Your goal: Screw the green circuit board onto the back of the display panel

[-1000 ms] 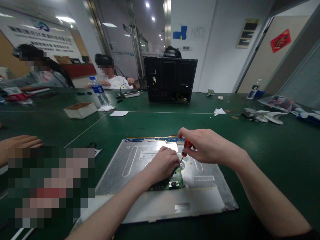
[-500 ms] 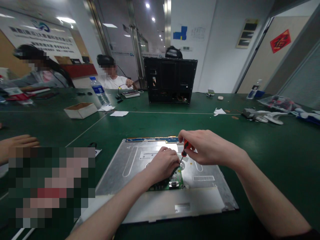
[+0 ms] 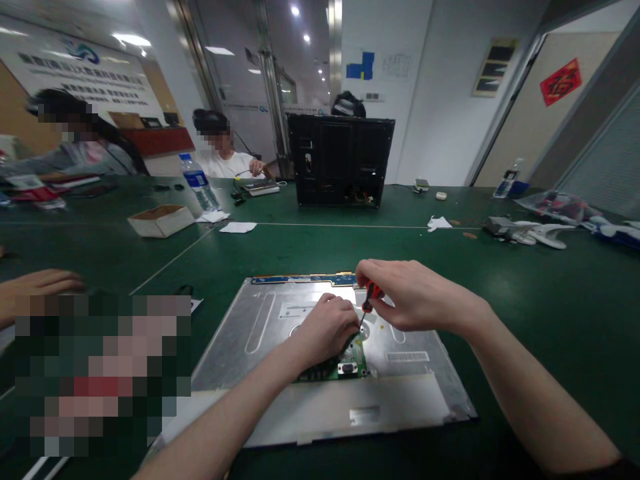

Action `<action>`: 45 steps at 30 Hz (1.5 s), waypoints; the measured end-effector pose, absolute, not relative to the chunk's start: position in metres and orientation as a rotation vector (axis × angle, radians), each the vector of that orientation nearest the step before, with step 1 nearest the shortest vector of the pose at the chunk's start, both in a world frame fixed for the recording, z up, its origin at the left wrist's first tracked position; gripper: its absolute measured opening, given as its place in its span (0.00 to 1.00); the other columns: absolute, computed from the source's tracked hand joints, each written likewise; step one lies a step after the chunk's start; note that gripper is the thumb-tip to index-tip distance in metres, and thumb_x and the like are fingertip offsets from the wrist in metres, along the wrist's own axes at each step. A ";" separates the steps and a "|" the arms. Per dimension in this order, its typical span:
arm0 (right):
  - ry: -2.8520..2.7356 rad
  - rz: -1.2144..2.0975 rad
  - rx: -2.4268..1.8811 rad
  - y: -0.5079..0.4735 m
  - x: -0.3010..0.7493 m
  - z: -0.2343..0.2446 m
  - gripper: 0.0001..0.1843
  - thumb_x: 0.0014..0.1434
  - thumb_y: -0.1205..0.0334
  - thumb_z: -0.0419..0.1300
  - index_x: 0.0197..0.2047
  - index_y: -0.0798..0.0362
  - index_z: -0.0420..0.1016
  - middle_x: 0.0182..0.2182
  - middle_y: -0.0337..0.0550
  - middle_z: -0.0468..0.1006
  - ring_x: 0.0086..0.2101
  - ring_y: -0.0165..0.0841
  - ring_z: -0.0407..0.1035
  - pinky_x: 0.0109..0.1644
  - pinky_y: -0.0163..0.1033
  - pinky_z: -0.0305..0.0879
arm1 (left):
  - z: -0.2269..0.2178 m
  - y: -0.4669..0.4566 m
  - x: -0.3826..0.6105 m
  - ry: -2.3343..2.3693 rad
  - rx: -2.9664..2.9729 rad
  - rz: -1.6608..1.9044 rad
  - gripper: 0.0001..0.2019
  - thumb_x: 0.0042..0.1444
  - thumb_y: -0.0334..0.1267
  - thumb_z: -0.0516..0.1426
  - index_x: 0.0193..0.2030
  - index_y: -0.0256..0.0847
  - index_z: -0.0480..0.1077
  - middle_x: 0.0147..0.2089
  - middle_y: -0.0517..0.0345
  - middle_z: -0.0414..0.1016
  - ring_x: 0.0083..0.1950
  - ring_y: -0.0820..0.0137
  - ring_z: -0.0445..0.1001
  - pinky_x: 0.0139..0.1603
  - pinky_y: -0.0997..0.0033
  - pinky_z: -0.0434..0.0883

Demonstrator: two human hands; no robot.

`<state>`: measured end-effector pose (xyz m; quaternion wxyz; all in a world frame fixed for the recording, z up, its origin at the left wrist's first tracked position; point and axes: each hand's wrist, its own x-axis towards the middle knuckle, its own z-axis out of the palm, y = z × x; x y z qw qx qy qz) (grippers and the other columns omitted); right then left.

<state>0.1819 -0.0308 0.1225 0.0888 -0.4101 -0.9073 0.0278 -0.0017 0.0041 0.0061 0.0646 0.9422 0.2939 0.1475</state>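
A flat display panel (image 3: 340, 407) with a bare metal back lies on the table in front of me. On it sits a green circuit board (image 3: 359, 360), largely covered by my left hand (image 3: 333, 327). Those fingers are curled at the board's upper edge, and what they pinch is hidden. My right hand (image 3: 410, 293) grips a red and black screwdriver (image 3: 371, 293) from above, its shaft tilted down to the board's upper corner by my left fingertips. A blue circuit strip (image 3: 300, 280) runs along the panel's far edge.
A black monitor housing (image 3: 340, 160) stands upright across the green table (image 3: 320, 250). A white open box (image 3: 161, 221), a water bottle (image 3: 199, 183) and paper scraps (image 3: 239, 227) lie at the far left. Another person's hand (image 3: 37, 293) rests at the left. White gloves (image 3: 540, 233) lie at right.
My right hand and the screwdriver have shifted only very slightly. My left hand and the panel stay put. The other person's hand at the left has moved a little to the right.
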 end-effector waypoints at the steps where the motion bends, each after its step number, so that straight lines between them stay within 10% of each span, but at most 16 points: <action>1: -2.697 0.070 -1.234 -0.031 0.181 0.122 0.08 0.56 0.67 0.53 0.42 0.53 0.62 0.35 0.41 0.74 0.30 0.30 0.65 0.28 0.35 0.50 | 0.006 0.004 -0.002 0.884 2.846 0.451 0.06 0.57 0.30 0.56 0.30 0.40 0.71 0.33 0.60 0.73 0.37 0.69 0.70 0.45 0.67 0.59; 16: -2.543 -0.393 -1.584 -0.027 0.170 0.115 0.17 0.62 0.48 0.51 0.32 0.51 0.70 0.21 0.40 0.72 0.21 0.30 0.63 0.24 0.36 0.38 | 0.007 0.003 -0.002 0.893 2.817 0.455 0.05 0.57 0.30 0.56 0.31 0.40 0.71 0.34 0.60 0.74 0.39 0.69 0.71 0.47 0.66 0.59; 30: -2.672 -0.004 -1.268 -0.030 0.173 0.118 0.09 0.55 0.64 0.56 0.40 0.52 0.63 0.32 0.39 0.76 0.28 0.30 0.66 0.27 0.34 0.45 | 0.004 0.005 -0.002 0.873 2.811 0.467 0.04 0.57 0.30 0.57 0.33 0.41 0.72 0.36 0.60 0.75 0.41 0.68 0.72 0.46 0.65 0.60; 37: -2.592 -0.158 -1.439 -0.030 0.172 0.117 0.14 0.60 0.48 0.54 0.36 0.48 0.71 0.22 0.38 0.73 0.23 0.29 0.63 0.25 0.35 0.40 | 0.002 0.006 -0.003 0.881 2.816 0.492 0.05 0.56 0.30 0.57 0.32 0.41 0.72 0.38 0.59 0.76 0.42 0.67 0.72 0.47 0.63 0.60; 45: -2.633 -0.082 -1.392 -0.030 0.171 0.118 0.09 0.56 0.61 0.55 0.42 0.51 0.67 0.27 0.38 0.75 0.25 0.29 0.63 0.25 0.34 0.43 | 0.007 0.004 -0.002 0.881 2.809 0.462 0.05 0.57 0.30 0.56 0.31 0.40 0.71 0.35 0.59 0.75 0.40 0.68 0.72 0.46 0.65 0.60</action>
